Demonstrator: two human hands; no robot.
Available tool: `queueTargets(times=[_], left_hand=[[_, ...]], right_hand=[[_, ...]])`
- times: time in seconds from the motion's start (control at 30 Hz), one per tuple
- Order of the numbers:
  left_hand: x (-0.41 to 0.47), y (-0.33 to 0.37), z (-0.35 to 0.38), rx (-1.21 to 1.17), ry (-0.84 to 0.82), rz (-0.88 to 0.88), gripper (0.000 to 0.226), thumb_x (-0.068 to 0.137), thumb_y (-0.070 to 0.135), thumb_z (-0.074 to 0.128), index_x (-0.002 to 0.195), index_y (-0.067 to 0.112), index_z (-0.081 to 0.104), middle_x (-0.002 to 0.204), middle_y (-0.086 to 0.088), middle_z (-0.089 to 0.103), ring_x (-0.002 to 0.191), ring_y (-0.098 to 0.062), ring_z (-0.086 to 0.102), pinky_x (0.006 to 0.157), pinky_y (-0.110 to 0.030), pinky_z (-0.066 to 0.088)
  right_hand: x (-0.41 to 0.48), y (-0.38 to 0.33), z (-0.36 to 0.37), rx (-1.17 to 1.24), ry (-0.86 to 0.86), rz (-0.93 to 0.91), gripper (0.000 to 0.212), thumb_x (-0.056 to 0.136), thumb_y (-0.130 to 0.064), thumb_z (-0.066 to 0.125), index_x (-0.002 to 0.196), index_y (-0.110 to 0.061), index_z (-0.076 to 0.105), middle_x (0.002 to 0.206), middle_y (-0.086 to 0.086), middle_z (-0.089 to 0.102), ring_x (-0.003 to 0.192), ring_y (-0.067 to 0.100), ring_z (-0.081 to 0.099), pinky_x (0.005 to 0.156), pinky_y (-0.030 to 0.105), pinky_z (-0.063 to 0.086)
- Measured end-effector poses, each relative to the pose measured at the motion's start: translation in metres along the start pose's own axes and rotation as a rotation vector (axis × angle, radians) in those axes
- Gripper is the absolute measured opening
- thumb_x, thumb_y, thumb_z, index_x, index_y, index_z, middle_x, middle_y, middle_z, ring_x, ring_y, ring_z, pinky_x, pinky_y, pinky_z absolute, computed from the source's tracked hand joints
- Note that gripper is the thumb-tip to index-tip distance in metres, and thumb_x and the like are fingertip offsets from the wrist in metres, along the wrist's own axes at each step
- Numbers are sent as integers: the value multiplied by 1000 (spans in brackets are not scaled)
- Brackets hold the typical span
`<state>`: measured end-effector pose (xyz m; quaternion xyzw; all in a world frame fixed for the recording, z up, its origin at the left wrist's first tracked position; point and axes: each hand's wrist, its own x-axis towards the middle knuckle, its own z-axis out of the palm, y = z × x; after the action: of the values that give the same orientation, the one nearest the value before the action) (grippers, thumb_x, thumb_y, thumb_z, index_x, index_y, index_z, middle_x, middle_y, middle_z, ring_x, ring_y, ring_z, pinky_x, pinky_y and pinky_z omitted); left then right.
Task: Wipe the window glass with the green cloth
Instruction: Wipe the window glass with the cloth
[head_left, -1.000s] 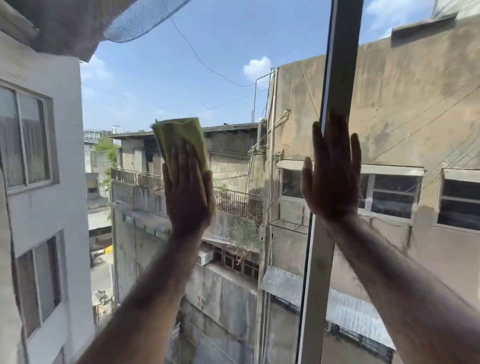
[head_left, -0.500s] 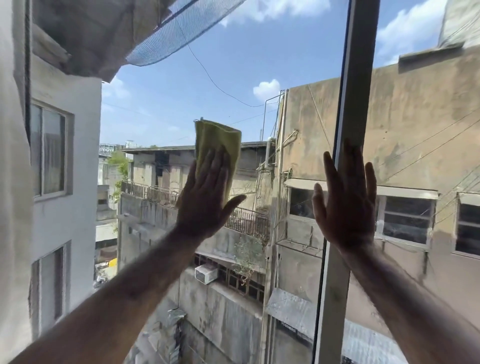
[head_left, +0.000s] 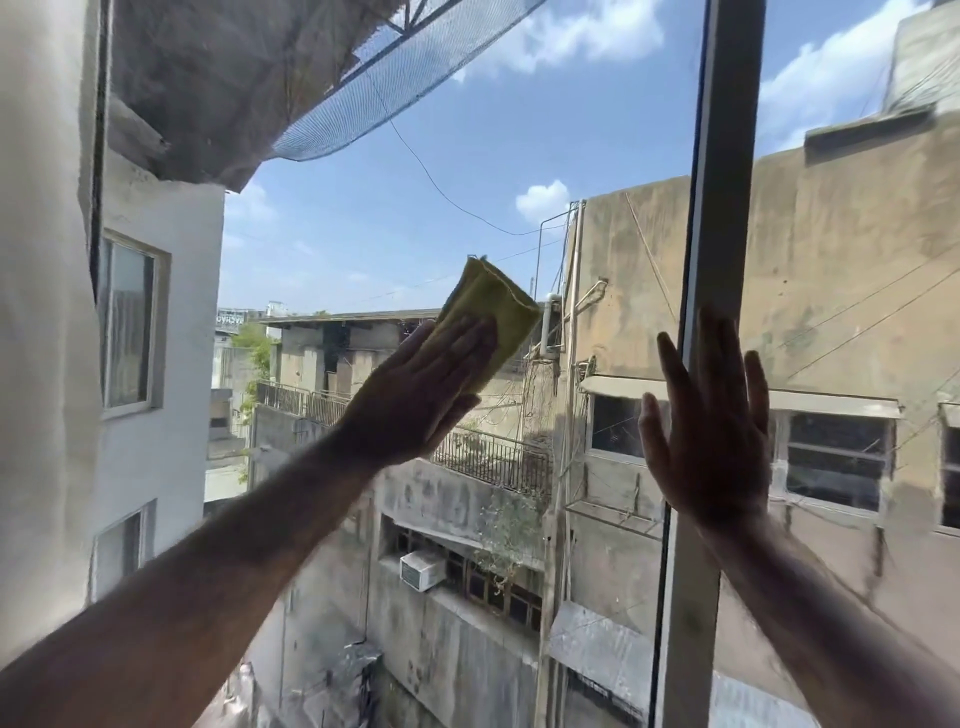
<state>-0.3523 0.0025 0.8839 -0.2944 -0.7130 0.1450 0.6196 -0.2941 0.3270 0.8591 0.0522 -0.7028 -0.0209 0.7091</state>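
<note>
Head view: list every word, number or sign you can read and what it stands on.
Distant sign, far off to the left of the green cloth: dark letters, too small and blurred to read.
Air conditioner lower down outside: no legible label.
No other text shows.

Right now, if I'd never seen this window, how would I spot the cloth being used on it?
Start at the pale upright window bar right of centre and look at the big pane to its left. Midway up it, the left hand presses flat on the cloth. It is the only yellow-green folded thing, poking out beyond that hand; the right hand is bare.
</note>
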Motion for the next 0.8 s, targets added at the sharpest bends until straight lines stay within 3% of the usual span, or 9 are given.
queueTargets(times=[0.1, 0.17, 0.3, 0.37, 0.47, 0.53, 0.7, 0.73, 0.8], left_hand=[[12, -21, -11, -51, 111, -496, 59, 111, 31, 37, 164, 7, 24, 174, -12, 25, 163, -27, 22, 132, -51, 27], [16, -10, -9, -104, 147, -604, 58, 111, 29, 38, 163, 6, 25, 174, -12, 25, 163, -28, 21, 133, -49, 24], [-15, 15, 5, -32, -29, 125, 56, 113, 29, 41, 163, 9, 27, 173, -12, 28, 163, -27, 20, 131, -52, 30], [-18, -4, 4, 14, -15, 184, 55, 112, 28, 42, 162, 8, 30, 171, -13, 32, 162, -28, 26, 129, -53, 34], [-1, -13, -3, -86, 172, -497, 55, 111, 22, 40, 162, 5, 28, 171, -15, 30, 161, -29, 26, 129, -54, 31], [11, 9, -3, -150, 240, -724, 55, 112, 22, 39, 162, 4, 27, 172, -15, 28, 162, -29, 24, 133, -51, 25], [-13, 59, 12, -64, 6, 252, 56, 112, 28, 43, 164, 13, 27, 173, -8, 29, 163, -24, 23, 132, -47, 29], [-13, 52, 12, -48, 12, 269, 54, 113, 28, 42, 163, 12, 29, 172, -8, 31, 162, -24, 25, 131, -47, 31], [-3, 41, 14, -94, 127, -29, 51, 112, 24, 42, 160, 8, 35, 169, -12, 35, 161, -27, 29, 129, -52, 33]], right_hand=[[0, -1, -1, 6, -8, 4, 65, 106, -35, 43, 168, -14, 35, 181, 18, 11, 170, 30, 11, 136, 58, 19], [0, -1, -2, 7, -10, 4, 65, 107, -35, 42, 168, -14, 35, 181, 18, 11, 170, 30, 10, 135, 58, 20], [1, -2, -5, 7, -18, 3, 65, 106, -35, 43, 167, -13, 37, 181, 19, 12, 169, 32, 12, 135, 59, 21], [1, -3, -6, 7, -22, 5, 64, 105, -34, 44, 166, -13, 39, 180, 20, 14, 169, 33, 13, 134, 59, 21], [2, -3, -7, 13, -27, 5, 65, 104, -32, 46, 165, -12, 40, 180, 20, 14, 169, 33, 14, 133, 60, 23], [1, -3, -7, 14, -23, 4, 65, 104, -32, 47, 165, -12, 40, 180, 21, 14, 169, 34, 15, 133, 60, 23], [0, -2, -7, 3, -24, -2, 64, 105, -32, 45, 166, -12, 39, 180, 22, 15, 169, 35, 14, 134, 59, 21], [0, -2, -7, 2, -23, -4, 64, 106, -32, 45, 166, -13, 38, 180, 22, 14, 169, 34, 13, 134, 59, 21], [0, -1, -6, 11, -20, -7, 63, 106, -31, 45, 167, -13, 38, 180, 22, 14, 169, 35, 13, 134, 59, 21]])
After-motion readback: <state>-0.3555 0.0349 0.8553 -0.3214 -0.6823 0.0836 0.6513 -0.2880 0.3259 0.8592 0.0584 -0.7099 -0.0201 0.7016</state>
